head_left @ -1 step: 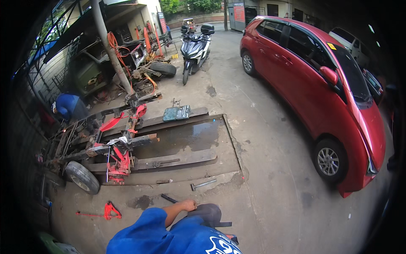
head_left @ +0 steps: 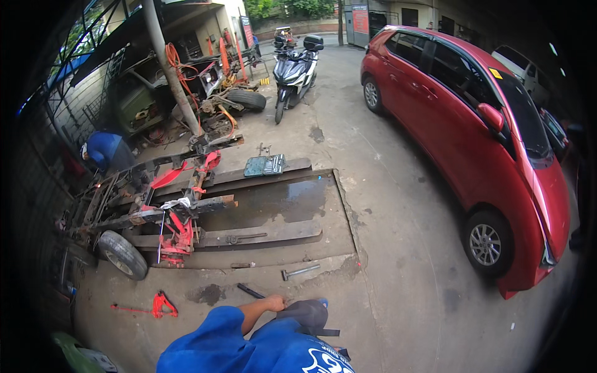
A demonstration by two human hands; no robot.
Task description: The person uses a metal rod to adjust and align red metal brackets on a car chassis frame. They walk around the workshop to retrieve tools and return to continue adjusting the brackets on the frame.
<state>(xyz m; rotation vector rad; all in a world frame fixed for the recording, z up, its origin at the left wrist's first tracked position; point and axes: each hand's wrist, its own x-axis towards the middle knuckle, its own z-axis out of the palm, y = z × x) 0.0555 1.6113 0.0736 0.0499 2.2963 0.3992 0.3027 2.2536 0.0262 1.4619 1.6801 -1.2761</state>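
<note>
My left hand (head_left: 274, 303) is closed in front of my dark-clad knee (head_left: 309, 314), its fingers curled. A dark bar (head_left: 250, 291) shows beside my wrist and runs toward the fist; whether the fist grips it cannot be made out. My right hand is out of sight, below or behind my blue shirt (head_left: 261, 348). On the concrete just ahead lies a hammer (head_left: 301, 272) with a grey handle. Left of my arm rests a red A-shaped arm part (head_left: 164, 304) with a thin red rod.
A stripped vehicle frame (head_left: 143, 214) with red axle parts and a wheel (head_left: 122, 255) stands left, over a pit (head_left: 280, 202) edged by metal ramps. An open socket set (head_left: 265, 165) lies on the far ramp. A person (head_left: 104, 151) bends beyond. A red car (head_left: 448, 124) and scooter (head_left: 292, 78) are parked.
The whole view shifts slightly. A blue shoe tip now shows beyond my knee, and a small red thing near my shirt has gone from sight. My left hand keeps nearly the same place.
</note>
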